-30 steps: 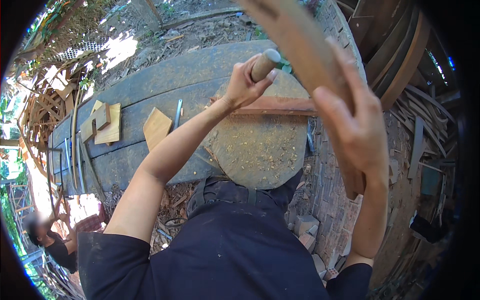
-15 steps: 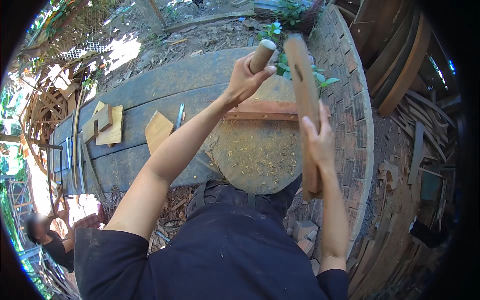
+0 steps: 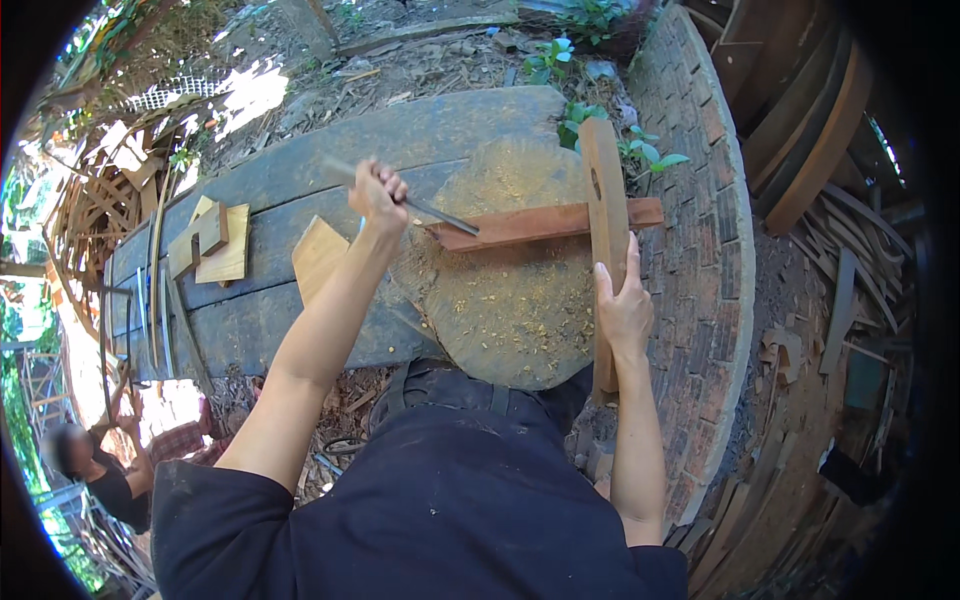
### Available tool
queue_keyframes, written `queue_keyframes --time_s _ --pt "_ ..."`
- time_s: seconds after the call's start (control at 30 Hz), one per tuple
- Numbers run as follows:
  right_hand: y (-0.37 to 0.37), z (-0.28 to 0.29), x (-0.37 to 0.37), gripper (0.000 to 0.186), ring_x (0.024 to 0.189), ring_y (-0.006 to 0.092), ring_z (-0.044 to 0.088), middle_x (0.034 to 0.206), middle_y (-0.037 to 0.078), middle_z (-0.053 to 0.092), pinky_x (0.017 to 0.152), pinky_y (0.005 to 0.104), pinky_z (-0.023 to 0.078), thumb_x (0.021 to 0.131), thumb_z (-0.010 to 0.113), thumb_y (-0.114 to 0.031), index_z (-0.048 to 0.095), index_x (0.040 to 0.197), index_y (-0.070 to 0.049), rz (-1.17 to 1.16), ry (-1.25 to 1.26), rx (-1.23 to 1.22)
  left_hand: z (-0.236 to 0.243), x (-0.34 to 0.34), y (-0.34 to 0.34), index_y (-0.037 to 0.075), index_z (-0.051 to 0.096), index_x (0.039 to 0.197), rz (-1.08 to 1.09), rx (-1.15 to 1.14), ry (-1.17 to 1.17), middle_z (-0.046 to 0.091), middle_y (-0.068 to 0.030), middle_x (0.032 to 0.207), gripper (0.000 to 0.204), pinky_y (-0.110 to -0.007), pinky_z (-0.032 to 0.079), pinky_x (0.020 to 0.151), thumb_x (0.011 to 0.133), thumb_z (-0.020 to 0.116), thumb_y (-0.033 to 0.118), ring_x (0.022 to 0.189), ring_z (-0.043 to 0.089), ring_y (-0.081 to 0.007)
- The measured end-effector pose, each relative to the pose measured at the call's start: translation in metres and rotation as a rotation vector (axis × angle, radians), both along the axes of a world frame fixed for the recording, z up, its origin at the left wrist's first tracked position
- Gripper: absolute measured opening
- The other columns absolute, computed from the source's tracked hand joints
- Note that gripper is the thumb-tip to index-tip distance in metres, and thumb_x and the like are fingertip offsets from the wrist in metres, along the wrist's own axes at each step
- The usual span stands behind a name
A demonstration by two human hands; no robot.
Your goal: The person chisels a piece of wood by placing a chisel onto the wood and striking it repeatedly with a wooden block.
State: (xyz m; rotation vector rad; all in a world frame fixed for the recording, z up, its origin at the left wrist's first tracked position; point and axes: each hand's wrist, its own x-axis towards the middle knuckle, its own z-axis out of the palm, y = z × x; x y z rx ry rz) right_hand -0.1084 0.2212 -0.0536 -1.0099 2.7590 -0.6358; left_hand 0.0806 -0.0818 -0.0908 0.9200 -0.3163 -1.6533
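Timber (image 3: 535,222), reddish and bar-shaped, is laid across a round wooden block (image 3: 500,325) at the right end of the bench (image 3: 270,160). The hands are apart: a thin metal tool (image 3: 437,212) is clasped in the left hand (image 3: 378,198), its tip seemingly set near the timber's left end; a long plank (image 3: 606,210) is gripped in the right hand (image 3: 624,305). Neither hand is pressed on the timber, so it could be slid or rolled by sideways force from the tool. The timber's long axis is aligned left to right, its right end slightly farther away and pointed toward the brick wall (image 3: 690,200)
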Motion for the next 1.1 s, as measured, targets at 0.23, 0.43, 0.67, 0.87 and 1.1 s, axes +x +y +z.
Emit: queue_keyframes --time_s 0.23,0.43,0.67,0.87,1.1 --pt "0.001 -0.004 0.004 0.069 0.078 0.0486 0.065 0.083 0.028 0.068 0.071 0.0559 0.052 0.092 0.056 -0.04 0.023 0.151 -0.024 -0.005 0.023 -0.063 -0.017 0.017 -0.021 0.012 0.038 0.069 -0.294 0.468 0.595 0.037 0.0016 0.057 0.027 -0.024 0.025 0.035 0.089 0.056 0.016 0.039 0.031 -0.0086" --pt "0.003 -0.004 0.01 0.07 0.081 0.0484 0.065 0.091 0.029 0.068 0.072 0.0558 0.052 0.093 0.056 -0.037 0.022 0.151 -0.024 0.003 0.044 -0.096 0.079 -0.029 -0.004 0.014 0.04 0.066 -0.685 -0.274 0.13 0.035 0.0033 0.054 0.042 -0.023 0.027 0.034 0.092 0.061 0.04 0.038 0.031 -0.0078" --pt "-0.001 0.0 0.011 0.069 0.083 0.0492 0.065 0.094 0.029 0.068 0.074 0.0559 0.052 0.093 0.055 -0.038 0.022 0.151 -0.024 -0.035 -0.004 -0.041 0.109 -0.07 0.03 0.01 0.046 0.071 -0.581 -0.72 -0.219 0.046 0.0008 0.055 0.047 -0.023 0.036 0.035 0.092 0.061 0.05 0.04 0.046 -0.0084" --pt "-0.005 0.001 0.009 0.069 0.083 0.0497 0.065 0.092 0.029 0.068 0.075 0.0563 0.052 0.093 0.054 -0.04 0.022 0.151 -0.025 -0.05 -0.011 -0.019 0.111 -0.08 0.05 0.001 0.064 0.083 -0.563 -0.952 -0.367 0.058 -0.0025 0.054 0.037 -0.022 0.04 0.036 0.085 0.075 0.036 0.043 0.055 -0.0068" --pt "-0.003 0.003 0.007 0.069 0.083 0.0502 0.064 0.092 0.03 0.068 0.075 0.057 0.052 0.093 0.055 -0.04 0.021 0.151 -0.026 -0.038 -0.008 0.022 0.104 -0.082 0.053 0.0 0.067 0.082 -0.522 -1.075 -0.448 0.059 -0.0016 0.055 0.036 -0.022 0.042 0.037 0.085 0.075 0.035 0.043 0.054 -0.0057"
